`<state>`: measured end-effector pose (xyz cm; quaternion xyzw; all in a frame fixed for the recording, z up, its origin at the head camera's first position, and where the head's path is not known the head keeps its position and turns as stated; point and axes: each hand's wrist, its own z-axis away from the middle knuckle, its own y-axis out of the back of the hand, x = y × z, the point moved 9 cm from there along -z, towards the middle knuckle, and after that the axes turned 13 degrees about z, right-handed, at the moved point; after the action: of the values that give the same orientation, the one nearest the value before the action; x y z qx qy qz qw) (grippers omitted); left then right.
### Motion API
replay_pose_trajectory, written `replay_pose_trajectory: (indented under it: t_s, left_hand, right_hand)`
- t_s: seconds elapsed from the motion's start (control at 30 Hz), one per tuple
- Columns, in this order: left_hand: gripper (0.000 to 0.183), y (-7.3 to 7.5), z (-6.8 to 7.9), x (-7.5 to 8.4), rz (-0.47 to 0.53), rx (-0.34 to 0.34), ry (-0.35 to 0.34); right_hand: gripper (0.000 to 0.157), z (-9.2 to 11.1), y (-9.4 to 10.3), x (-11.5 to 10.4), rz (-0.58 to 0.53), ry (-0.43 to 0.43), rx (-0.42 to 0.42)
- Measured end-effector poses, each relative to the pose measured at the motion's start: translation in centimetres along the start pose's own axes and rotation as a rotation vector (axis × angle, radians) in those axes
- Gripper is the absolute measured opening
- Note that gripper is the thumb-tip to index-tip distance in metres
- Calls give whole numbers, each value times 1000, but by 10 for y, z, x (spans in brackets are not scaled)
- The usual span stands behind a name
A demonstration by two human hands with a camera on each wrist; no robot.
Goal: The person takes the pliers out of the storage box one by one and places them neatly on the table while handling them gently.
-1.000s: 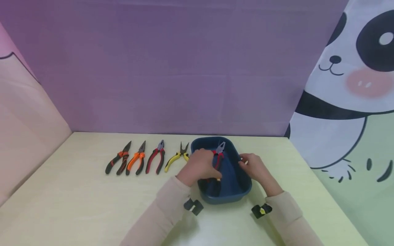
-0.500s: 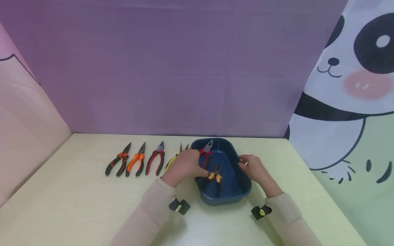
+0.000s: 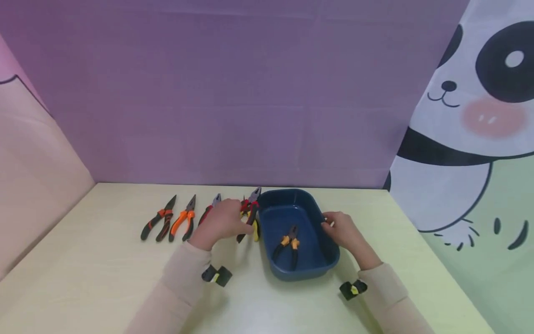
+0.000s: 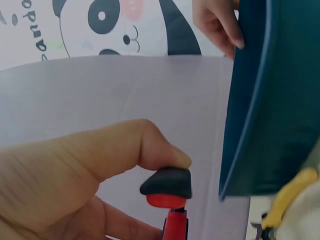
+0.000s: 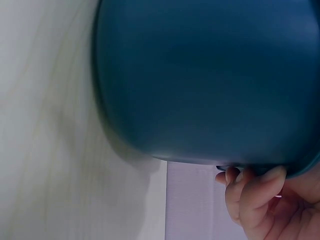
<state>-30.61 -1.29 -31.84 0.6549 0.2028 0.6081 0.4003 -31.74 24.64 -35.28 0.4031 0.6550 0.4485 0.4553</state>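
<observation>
My left hand holds a pair of red-and-black pliers just left of the blue plastic basin. In the left wrist view the thumb presses on the black-and-red handle end. Below and behind these pliers lies a yellow-handled pair, partly covered in the head view. My right hand pinches the basin's right rim between thumb and fingers. Inside the basin rests a small pair of pliers with yellow-and-black handles.
Left of my left hand, pliers stand in a row on the pale table: black-and-orange ones, orange-and-black ones, and a red-and-black pair partly hidden by the hand. A purple cloth hangs behind the table.
My left hand has lifted the red-and-black pliers out of the basin and carried them left over its rim, uncovering the small pair inside. The right hand has stayed on the rim.
</observation>
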Motion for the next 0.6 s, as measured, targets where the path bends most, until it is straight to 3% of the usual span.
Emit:
replay_pose_trajectory:
  t_s: [0.3, 0.6]
  left_hand:
    - [35, 13, 2, -32, -17, 7, 105]
    - [34, 24, 8, -51, 46, 56, 92]
  right_hand:
    - [28, 0, -1, 1, -4, -9, -7]
    - [27, 0, -1, 2, -1, -1, 8]
